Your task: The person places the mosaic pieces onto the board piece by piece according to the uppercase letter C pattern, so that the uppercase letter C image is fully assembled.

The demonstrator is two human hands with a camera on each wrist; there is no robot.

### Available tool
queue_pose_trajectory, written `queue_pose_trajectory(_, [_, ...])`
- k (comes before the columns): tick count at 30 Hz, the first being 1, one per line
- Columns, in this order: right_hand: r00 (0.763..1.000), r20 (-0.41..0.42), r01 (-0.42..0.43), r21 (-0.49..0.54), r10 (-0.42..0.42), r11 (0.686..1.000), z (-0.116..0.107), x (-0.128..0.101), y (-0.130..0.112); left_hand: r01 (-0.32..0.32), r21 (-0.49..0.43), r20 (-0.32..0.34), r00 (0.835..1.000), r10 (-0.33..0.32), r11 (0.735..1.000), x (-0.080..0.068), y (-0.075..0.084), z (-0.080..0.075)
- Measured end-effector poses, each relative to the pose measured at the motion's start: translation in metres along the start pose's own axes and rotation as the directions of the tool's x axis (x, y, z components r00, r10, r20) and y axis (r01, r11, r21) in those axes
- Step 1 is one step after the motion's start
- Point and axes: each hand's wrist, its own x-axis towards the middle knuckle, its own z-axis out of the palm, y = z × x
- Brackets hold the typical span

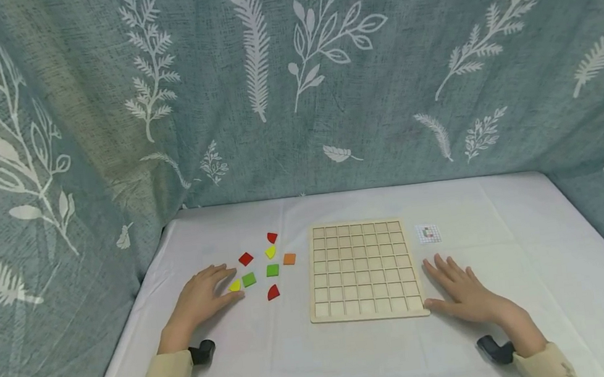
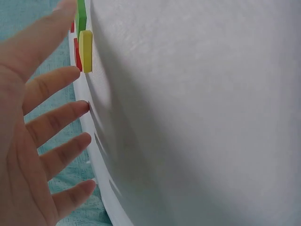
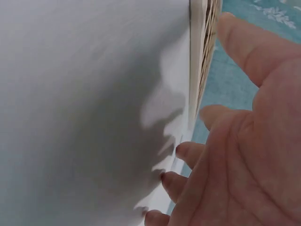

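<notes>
A pale wooden grid board (image 1: 363, 270) lies flat in the middle of the white table (image 1: 537, 236). Left of it are several small coloured tiles: a red one (image 1: 245, 259), a green one (image 1: 272, 270), an orange one (image 1: 289, 259), and a yellow one (image 1: 235, 286). My left hand (image 1: 206, 297) rests flat and open on the cloth, its thumb tip beside the yellow tile (image 2: 85, 51). My right hand (image 1: 462, 291) lies flat and open just right of the board, thumb near its front right corner (image 3: 200, 70). Neither hand holds anything.
A small printed pattern card (image 1: 428, 234) lies to the right of the board's far corner. A leaf-patterned teal curtain (image 1: 289, 78) closes in the back and both sides. Black wrist mounts (image 1: 202, 351) show by each sleeve.
</notes>
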Motion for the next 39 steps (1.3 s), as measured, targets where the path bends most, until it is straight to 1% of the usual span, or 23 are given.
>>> queue_pose_trajectory(3, [1.0,0.02,0.001,0.019,-0.001,1.0,0.0002,0.0008,-0.0025,0.0,0.002,0.009,1.0,0.0,1.0,-0.0005,-0.0014,0.001])
queue_pose_trajectory(11, [1.0,0.024,0.009,-0.022,-0.009,1.0,0.0033,0.0024,-0.0024,0.013,-0.032,0.008,1.0,-0.013,0.999,0.0004,-0.0017,0.0028])
queue_pose_trajectory(15, [1.0,0.024,0.007,-0.024,-0.007,1.0,0.0024,0.0013,-0.0028,0.021,-0.034,0.016,1.0,-0.02,0.999,0.0026,-0.0005,0.0039])
queue_pose_trajectory(22, [1.0,0.028,0.006,-0.019,-0.006,1.0,0.0041,0.0017,-0.0016,0.079,-0.055,0.031,0.996,-0.078,0.995,0.0007,-0.001,0.0012])
queue_pose_trajectory(24, [0.999,0.032,0.003,-0.026,-0.002,1.0,0.0052,0.0022,-0.0007,0.083,-0.06,0.027,0.996,-0.082,0.995,0.0,-0.0011,0.0002])
queue_pose_trajectory(28, [0.999,0.038,0.001,-0.027,0.0,1.0,0.0062,0.0034,-0.0003,0.08,-0.066,0.021,0.997,-0.079,0.995,-0.0001,-0.0012,-0.0013])
queue_pose_trajectory(39, [0.999,0.05,0.006,-0.004,-0.006,1.0,0.0021,0.002,-0.0032,0.052,-0.069,-0.016,0.998,-0.053,0.996,-0.0003,0.0,0.0031])
